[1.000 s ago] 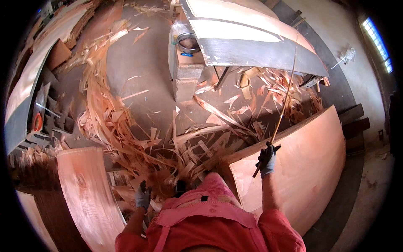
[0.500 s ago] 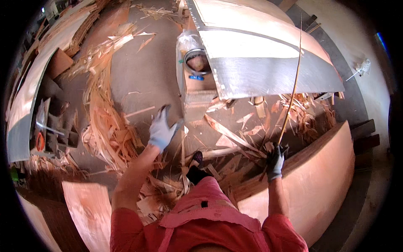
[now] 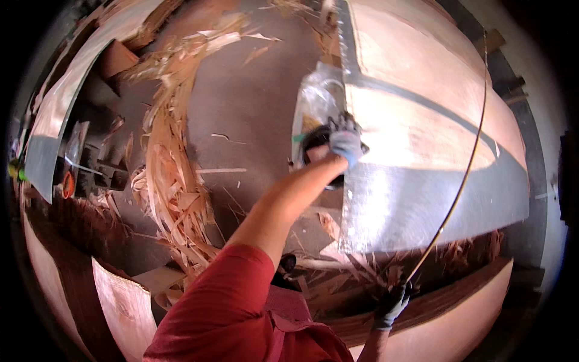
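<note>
My right hand [image 3: 393, 304], in a grey and black glove, is closed round the lower end of a long thin stick [image 3: 463, 184]. The stick slants up and away across a metal-topped table, bowing slightly. My left hand [image 3: 346, 143], in the same kind of glove, reaches forward to the table's left edge. It is at a round black-rimmed container [image 3: 313, 145], covering part of it. Blur hides whether its fingers grip the rim. Pale wood veneer sheets [image 3: 422, 130] lie on the grey metal top [image 3: 434, 208].
Clear plastic wrap [image 3: 321, 90] lies beyond the container. A long heap of veneer scraps [image 3: 172, 151] runs along the floor to my left. Curved veneer stacks stand close at right [image 3: 446, 314] and left [image 3: 120, 301]. More stacked sheets [image 3: 102, 45] are at the far left.
My left hand has moved right and forward, from above the floor to the round container. My view has shifted left and forward. The right hand still holds the stick.
</note>
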`<act>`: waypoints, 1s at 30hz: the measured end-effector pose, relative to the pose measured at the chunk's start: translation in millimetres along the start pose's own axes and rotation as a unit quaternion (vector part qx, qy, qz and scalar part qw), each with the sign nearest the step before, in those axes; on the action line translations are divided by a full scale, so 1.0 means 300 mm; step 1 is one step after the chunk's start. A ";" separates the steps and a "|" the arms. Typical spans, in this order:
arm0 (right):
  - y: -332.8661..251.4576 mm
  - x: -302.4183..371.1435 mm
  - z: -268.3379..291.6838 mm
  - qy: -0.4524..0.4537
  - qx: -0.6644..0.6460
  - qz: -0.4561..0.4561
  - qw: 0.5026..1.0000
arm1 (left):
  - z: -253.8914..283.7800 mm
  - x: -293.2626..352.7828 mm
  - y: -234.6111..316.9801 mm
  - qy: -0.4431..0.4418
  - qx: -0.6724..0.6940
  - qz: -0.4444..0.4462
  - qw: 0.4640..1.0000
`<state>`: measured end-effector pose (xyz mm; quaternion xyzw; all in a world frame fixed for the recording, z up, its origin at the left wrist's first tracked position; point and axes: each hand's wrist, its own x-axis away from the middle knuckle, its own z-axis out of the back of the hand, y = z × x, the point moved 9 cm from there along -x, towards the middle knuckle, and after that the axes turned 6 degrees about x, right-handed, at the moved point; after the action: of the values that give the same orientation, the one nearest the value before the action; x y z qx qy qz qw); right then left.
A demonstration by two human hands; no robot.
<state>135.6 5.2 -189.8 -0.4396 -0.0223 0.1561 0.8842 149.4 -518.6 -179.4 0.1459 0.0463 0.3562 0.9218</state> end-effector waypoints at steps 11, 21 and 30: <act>-0.452 -0.102 -0.456 -0.038 -0.227 -0.167 0.959 | 0.536 0.245 -1.126 0.226 0.372 0.157 0.886; -0.695 -0.439 -1.017 0.016 -0.291 -0.151 0.945 | 0.681 1.380 -2.772 0.528 0.521 0.457 0.491; -0.810 -0.793 -1.352 0.052 -0.284 -0.269 0.919 | 0.810 1.036 -3.319 0.548 0.523 0.458 0.466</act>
<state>43.5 -515.0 -224.4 -0.6570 -0.1368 -0.1240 0.7309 1066.4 -1068.4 -242.6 0.3758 0.6462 0.6434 0.1649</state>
